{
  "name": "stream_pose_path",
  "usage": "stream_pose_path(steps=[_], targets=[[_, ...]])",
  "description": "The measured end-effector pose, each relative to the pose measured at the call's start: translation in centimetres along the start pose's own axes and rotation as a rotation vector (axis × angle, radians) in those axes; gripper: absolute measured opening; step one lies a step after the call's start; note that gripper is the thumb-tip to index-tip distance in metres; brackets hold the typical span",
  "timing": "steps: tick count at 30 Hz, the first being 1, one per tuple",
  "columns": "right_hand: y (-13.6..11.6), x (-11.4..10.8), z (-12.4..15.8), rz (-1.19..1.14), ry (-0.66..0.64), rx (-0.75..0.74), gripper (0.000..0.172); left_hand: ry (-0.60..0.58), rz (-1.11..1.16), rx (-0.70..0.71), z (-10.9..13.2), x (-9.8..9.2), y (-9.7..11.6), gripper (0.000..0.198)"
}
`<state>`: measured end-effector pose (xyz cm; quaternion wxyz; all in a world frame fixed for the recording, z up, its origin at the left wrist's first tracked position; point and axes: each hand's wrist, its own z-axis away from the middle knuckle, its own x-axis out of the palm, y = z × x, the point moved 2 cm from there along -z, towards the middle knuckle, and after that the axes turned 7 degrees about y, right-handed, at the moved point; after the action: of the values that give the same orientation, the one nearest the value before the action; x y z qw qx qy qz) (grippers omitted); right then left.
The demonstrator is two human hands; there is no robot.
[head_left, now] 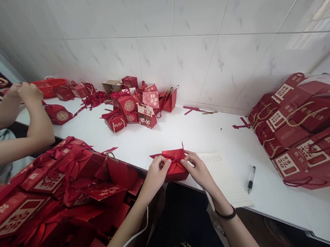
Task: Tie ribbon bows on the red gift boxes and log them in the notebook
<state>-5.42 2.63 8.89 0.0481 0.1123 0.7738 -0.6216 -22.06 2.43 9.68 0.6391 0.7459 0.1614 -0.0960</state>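
A small red gift box [176,174] stands at the table's front edge, right before me. Across its top runs a dark red ribbon [175,159], tied into a bow with its tails sticking out to the sides. My left hand [159,171] pinches the ribbon on the left of the knot. On the other side, my right hand [195,165] pinches the ribbon with thumb and finger, close against the box. Under my right forearm lies a sheet of lined paper [228,183] with handwriting at its top.
A pen [251,179] lies right of the paper. Red bags [303,129] are stacked far right. Small red boxes [130,105] and loose ribbons [94,100] sit by the wall. Many ribboned boxes [59,183] fill the lower left. A co-worker's hands [28,91] are at the left.
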Motion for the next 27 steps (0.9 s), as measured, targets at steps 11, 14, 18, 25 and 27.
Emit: stream_pose_path(steps=[11, 14, 18, 25, 27], targets=[[0.4, -0.7, -0.8, -0.096, -0.090, 0.182, 0.039, -0.069, 0.022, 0.032, -0.7, -0.2, -1.0, 0.029], [0.3, -0.8, -0.8, -0.143, -0.104, 0.222, 0.041, -0.092, 0.029, 0.030, -0.9, -0.2, -1.4, 0.028], [0.4, -0.8, -0.8, -0.213, -0.124, 0.246, 0.041, -0.101, 0.047, 0.034, -0.9, -0.3, -1.6, 0.027], [0.5, -0.9, -0.7, -0.330, -0.136, 0.302, 0.039, -0.029, 0.018, 0.046, -1.0, -0.2, -1.3, 0.027], [0.3, -1.0, -0.7, -0.312, -0.114, 0.292, 0.040, 0.000, 0.013, 0.044, -1.1, -0.2, -1.2, 0.026]])
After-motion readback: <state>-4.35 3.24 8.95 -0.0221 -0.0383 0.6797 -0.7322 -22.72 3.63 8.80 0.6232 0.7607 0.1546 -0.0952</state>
